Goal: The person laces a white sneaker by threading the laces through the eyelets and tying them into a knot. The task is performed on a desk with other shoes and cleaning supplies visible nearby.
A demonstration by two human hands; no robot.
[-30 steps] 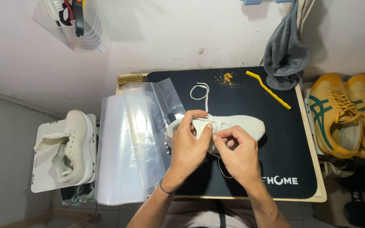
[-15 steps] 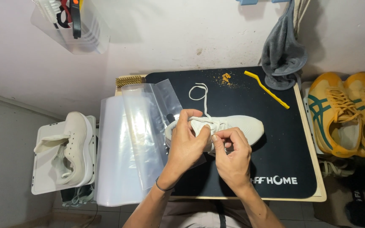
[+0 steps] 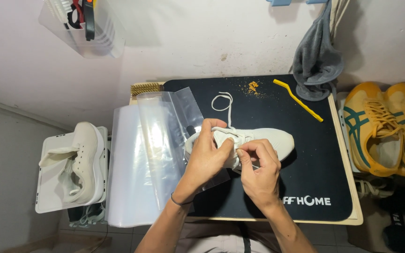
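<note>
Gripping a white shoe [image 3: 268,140] on a black mat [image 3: 305,178], both hands sit over its laced middle. Left hand [image 3: 207,157] is curled over the heel end and tongue area, fingers wrapped on the shoe. Right hand [image 3: 258,166] is closed in a pinch on the white lace [image 3: 226,105] at the eyelets, thumb and forefinger together. Shoe lies on its side across mat centre, toe pointing right; loose lace end runs up from the shoe and loops on the mat above it. Clear plastic sheets [image 3: 155,140] lie left of the shoe, partly under its heel and hanging over the table edge. Yellow toothbrush [image 3: 298,100] lies upper right on the mat, brownish crumbs [image 3: 253,86] near it. Grey cloth [image 3: 316,61] hangs at the mat's top right corner. Bristle brush [image 3: 145,88] at top left table corner. Second white shoe [image 3: 83,159] sits in a white tray [image 3: 48,201] far left. Pair of yellow sneakers [image 3: 387,126] on the right, off the table.
</note>
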